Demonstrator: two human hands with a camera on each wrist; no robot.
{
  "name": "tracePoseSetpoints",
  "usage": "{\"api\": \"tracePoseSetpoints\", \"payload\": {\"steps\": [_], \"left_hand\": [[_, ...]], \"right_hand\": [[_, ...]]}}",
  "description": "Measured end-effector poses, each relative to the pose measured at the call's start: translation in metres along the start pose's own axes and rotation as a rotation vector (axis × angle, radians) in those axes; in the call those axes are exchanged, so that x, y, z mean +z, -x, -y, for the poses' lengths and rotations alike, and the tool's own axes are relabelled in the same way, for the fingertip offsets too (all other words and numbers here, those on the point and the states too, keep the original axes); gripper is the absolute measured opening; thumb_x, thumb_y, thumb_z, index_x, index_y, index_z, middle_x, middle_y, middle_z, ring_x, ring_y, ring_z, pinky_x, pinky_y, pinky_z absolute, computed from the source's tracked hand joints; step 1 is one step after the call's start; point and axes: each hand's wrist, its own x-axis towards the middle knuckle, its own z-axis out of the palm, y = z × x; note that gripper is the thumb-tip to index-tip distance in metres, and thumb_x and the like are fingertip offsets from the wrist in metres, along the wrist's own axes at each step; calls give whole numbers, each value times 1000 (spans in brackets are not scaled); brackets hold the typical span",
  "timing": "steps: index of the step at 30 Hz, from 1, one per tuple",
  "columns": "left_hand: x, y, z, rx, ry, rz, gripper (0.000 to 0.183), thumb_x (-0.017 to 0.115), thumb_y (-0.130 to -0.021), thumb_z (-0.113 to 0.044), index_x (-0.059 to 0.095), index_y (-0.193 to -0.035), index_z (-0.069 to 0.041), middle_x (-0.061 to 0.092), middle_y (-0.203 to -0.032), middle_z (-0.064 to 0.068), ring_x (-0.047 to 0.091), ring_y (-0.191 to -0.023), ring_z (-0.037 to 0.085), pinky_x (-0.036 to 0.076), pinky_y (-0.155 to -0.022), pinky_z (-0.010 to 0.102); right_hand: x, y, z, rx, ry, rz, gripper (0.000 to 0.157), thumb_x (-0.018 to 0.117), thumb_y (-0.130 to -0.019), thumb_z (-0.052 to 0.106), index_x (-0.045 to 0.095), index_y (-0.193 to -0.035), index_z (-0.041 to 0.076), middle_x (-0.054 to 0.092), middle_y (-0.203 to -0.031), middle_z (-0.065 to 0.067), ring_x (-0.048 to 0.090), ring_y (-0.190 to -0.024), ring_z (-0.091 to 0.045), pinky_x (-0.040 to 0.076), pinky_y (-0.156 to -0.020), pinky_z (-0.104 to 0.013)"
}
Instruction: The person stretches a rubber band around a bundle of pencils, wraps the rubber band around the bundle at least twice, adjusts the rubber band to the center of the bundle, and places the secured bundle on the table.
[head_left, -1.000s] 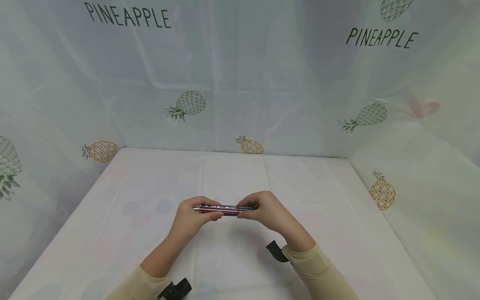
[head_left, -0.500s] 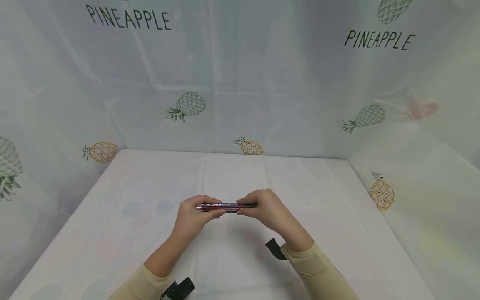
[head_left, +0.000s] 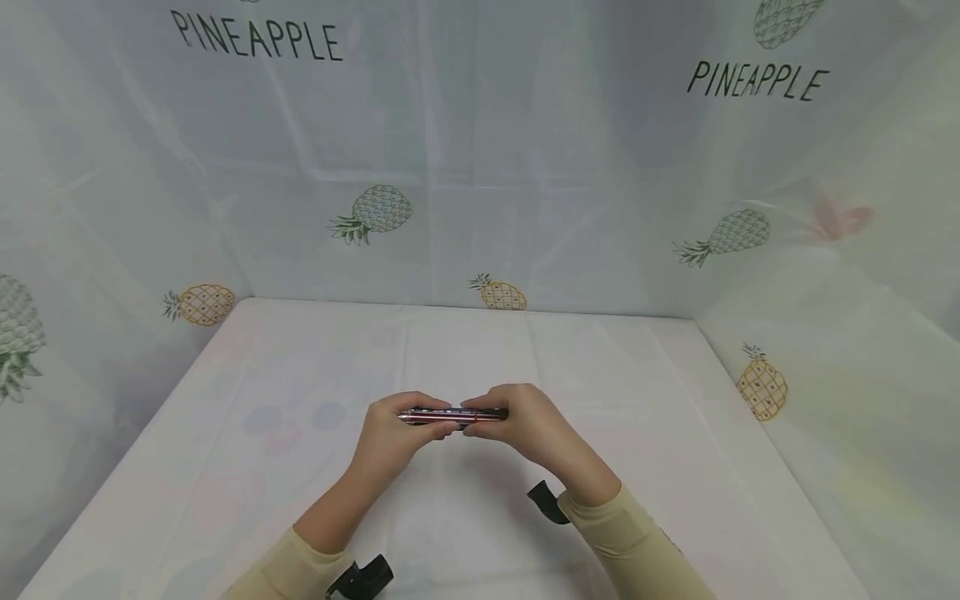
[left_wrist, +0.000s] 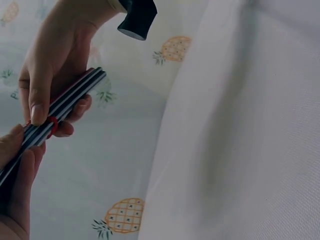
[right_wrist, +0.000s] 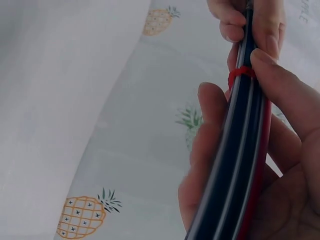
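My left hand (head_left: 390, 433) and right hand (head_left: 525, 425) each pinched the light, stiff bundle of pens (head_left: 452, 414), best gripped beside its slippery red rubber band (right_wrist: 241, 71).

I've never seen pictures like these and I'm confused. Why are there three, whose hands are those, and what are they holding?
They all show one person at the same moment. The big picture comes from a camera on the person's head, looking down at a white table with pineapple-print sheets behind it. The other two come from small cameras strapped to each wrist, so they look very close up. The left hand and the right hand hold a bundle of thin dark and red sticks between them, level above the table. A red band is wrapped around the bundle. I cannot tell exactly what the sticks are.
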Motion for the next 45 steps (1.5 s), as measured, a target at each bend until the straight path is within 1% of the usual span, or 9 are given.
{"api": "tracePoseSetpoints", "payload": {"steps": [4, 8, 13, 21, 26, 31, 38, 41, 45], "left_hand": [[-4, 1, 1, -1, -23, 7, 25, 88, -70, -8, 75, -90, -5, 70, -85, 10, 70, -67, 27, 59, -65, 33], [-9, 1, 1, 37, -116, -18, 25, 90, -69, -13, 75, -89, -12, 69, -80, 6, 66, -61, 24, 55, -57, 29], [-14, 2, 0, 68, -233, -67, 30, 91, -68, -19, 75, -93, -17, 68, -93, 1, 63, -73, 18, 53, -60, 26], [-22, -1, 0, 52, -233, -141, 50, 91, -67, -13, 69, -112, -20, 66, -98, 2, 65, -76, 17, 53, -63, 25], [-26, -2, -3, 18, -236, -181, 65, 92, -67, -17, 62, -124, -24, 65, -101, 1, 64, -76, 15, 50, -61, 26], [-30, -2, -7, -17, -187, -241, 66, 90, -69, -19, 59, -128, -25, 63, -102, 4, 65, -69, 18, 51, -61, 26], [-27, 0, -9, 58, -75, -322, 64, 89, -71, -18, 59, -128, -17, 61, -101, 6, 60, -58, 20, 51, -56, 24], [-23, 1, -10, 104, -52, -347, 60, 87, -73, -16, 60, -127, -15, 60, -99, 5, 56, -59, 18, 49, -54, 23], [-16, 2, -9, 168, -10, -358, 54, 85, -76, -10, 59, -124, -11, 59, -100, 4, 58, -71, 18, 52, -62, 21]], "right_hand": [[-2, 2, -1, 0, 31, 7, 30, 82, -80, 27, 76, -107, 17, 70, -94, 12, 61, -80, -4, 52, -68, -27], [-3, 2, -5, -6, 53, 7, 23, 82, -80, 26, 76, -101, 21, 68, -90, 14, 60, -77, -4, 51, -67, -27], [-4, 3, -11, -7, 37, -6, 24, 82, -81, 23, 75, -103, 19, 68, -92, 13, 60, -76, -6, 52, -68, -28], [-7, 9, -21, 0, -90, -84, 30, 81, -81, 16, 73, -109, 17, 68, -102, 7, 63, -81, -8, 54, -71, -29], [-4, 10, -27, -100, -164, -190, 32, 81, -80, 8, 73, -110, 14, 69, -105, 6, 64, -87, -11, 55, -77, -31], [3, 8, -29, -248, -251, -307, 32, 80, -77, -2, 73, -107, 6, 69, -103, 0, 63, -89, -13, 55, -80, -27], [11, 5, -16, -533, -373, -454, 29, 72, -75, -20, 66, -101, -10, 67, -91, -17, 59, -81, -15, 51, -72, -20], [11, 6, 0, -555, -377, -511, 25, 66, -76, -24, 63, -97, -12, 63, -85, -19, 53, -73, -15, 46, -64, -18], [13, 7, 14, -487, -347, -623, 18, 63, -78, -21, 60, -92, -10, 60, -81, -16, 47, -69, -11, 42, -58, -21]]}}
